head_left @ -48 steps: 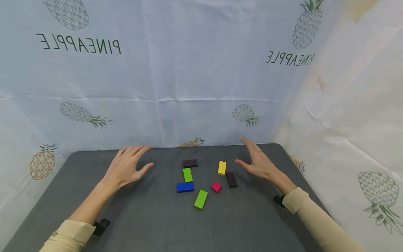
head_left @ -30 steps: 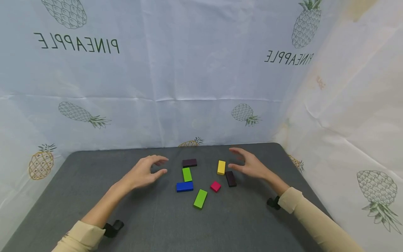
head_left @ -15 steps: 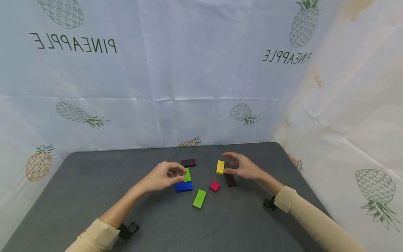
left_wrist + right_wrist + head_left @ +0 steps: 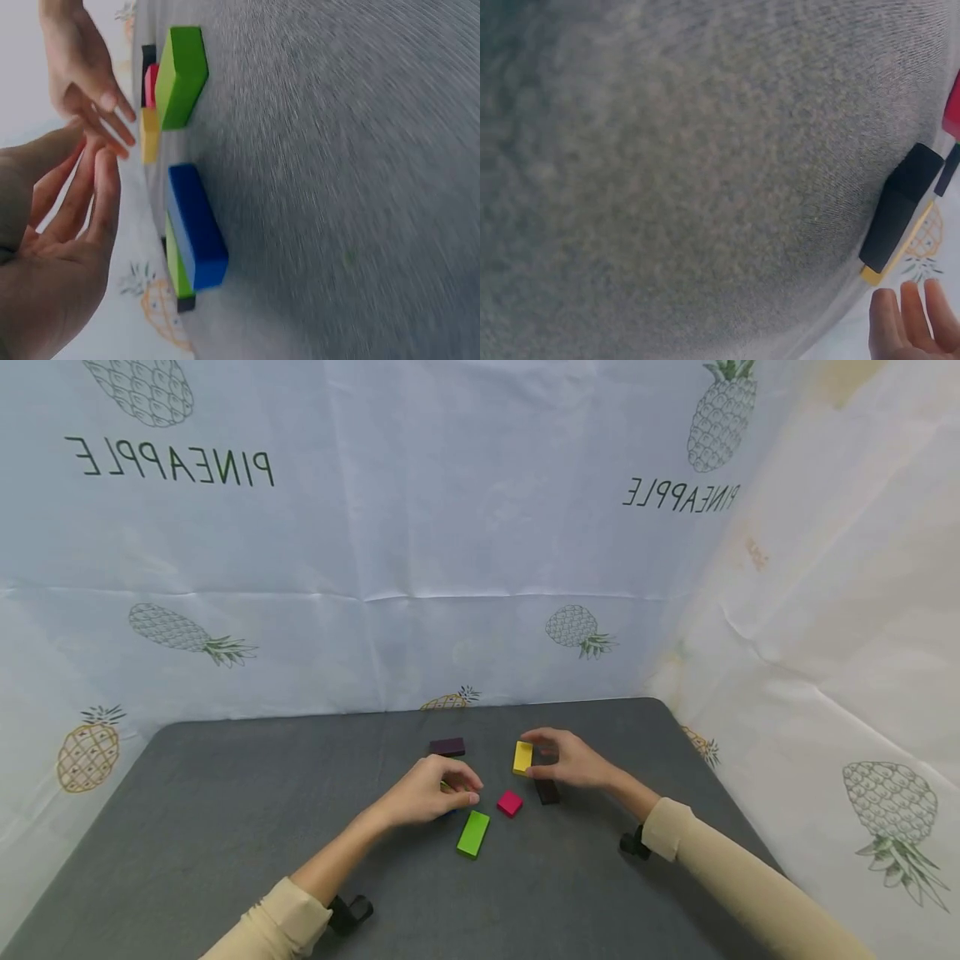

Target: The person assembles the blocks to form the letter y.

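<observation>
Nearest my remote post, a green block (image 4: 473,834) lies slantwise on the grey tabletop (image 4: 225,827), a smaller red block (image 4: 510,803) just beyond and apart from it. To their left hovers a person's left hand (image 4: 431,789), fingers bowed, a gap before the thumb, pinching nothing that I can see. On my head feed it mostly hides the blue block (image 4: 195,225) and second green block (image 4: 176,262); the left wrist feed shows me both on the tabletop, the green behind the blue. To the right, a black block (image 4: 547,791) rests just short of the yellow block (image 4: 522,760). The right hand (image 4: 577,760) reaches beside the yellow one, fingers parted from the thumb; I cannot tell whether they touch it. I judge these blocks light, stiff and hard to break, their smooth faces perhaps slightly slippery; I would take the yellow one across its long sides, clear of its black neighbour. Farther back, a dark block (image 4: 447,747) lies before the pineapple-print cloth (image 4: 480,527).
</observation>
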Motion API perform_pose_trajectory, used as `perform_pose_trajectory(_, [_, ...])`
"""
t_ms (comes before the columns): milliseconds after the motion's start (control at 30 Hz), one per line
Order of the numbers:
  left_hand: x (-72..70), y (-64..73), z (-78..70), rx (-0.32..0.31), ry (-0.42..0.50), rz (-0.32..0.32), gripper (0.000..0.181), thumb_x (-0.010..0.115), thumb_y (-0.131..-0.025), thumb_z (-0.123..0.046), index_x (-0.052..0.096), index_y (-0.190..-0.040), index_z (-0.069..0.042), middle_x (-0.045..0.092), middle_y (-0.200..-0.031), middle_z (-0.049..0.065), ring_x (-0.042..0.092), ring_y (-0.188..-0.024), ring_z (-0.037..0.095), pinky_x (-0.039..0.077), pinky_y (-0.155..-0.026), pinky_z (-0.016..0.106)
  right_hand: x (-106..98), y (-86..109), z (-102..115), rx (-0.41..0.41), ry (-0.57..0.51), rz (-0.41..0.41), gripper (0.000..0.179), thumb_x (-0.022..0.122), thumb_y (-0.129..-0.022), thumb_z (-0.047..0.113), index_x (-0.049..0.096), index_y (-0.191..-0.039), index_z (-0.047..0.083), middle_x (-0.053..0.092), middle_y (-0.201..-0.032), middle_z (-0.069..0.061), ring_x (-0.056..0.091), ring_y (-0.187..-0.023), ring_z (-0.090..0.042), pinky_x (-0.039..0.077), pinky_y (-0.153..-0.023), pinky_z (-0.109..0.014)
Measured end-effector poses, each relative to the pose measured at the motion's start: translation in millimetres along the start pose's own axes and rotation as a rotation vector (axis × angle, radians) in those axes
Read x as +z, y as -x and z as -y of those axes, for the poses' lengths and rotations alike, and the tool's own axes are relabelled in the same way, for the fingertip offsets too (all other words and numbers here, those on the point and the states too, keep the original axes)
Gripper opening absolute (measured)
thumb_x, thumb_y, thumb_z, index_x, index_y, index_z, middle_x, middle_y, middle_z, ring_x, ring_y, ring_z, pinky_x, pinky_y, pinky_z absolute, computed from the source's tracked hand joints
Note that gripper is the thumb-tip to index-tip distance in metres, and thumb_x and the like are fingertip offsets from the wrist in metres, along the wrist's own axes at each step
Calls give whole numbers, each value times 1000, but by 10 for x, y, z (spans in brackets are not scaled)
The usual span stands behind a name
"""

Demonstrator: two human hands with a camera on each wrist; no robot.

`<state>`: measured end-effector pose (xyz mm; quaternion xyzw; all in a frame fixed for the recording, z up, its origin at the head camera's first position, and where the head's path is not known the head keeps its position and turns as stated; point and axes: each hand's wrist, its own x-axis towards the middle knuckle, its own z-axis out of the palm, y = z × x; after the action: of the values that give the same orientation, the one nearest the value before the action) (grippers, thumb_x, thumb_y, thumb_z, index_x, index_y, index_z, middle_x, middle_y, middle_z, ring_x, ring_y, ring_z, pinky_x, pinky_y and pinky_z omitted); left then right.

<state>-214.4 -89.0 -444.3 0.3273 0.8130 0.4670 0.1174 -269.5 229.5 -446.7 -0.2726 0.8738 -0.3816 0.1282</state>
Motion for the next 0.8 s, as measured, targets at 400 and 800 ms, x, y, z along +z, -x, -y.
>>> perform_pose_trajectory(400, [255, -300, 30, -7, -26, -16, 10, 76, -101, -7, 83, -104, 0, 82, -97, 14, 71, -77, 12, 55, -71, 19, 30, -77, -74, 42, -8, -18, 62, 80, -99, 15, 56, -150, -9, 59, -154, -29, 55, -146, -48, 48, -119, -61])
perform_pose_trajectory(800, [442, -398, 106, -56, -39, -48, 8, 77, -100, -7, 84, -99, -2, 82, -91, 12, 64, -72, 2, 52, -68, 19, 79, -106, -127, 73, -21, -8, 66, 81, -98, 12, 52, -154, -10, 54, -158, -31, 54, -147, -48, 50, -118, -56])
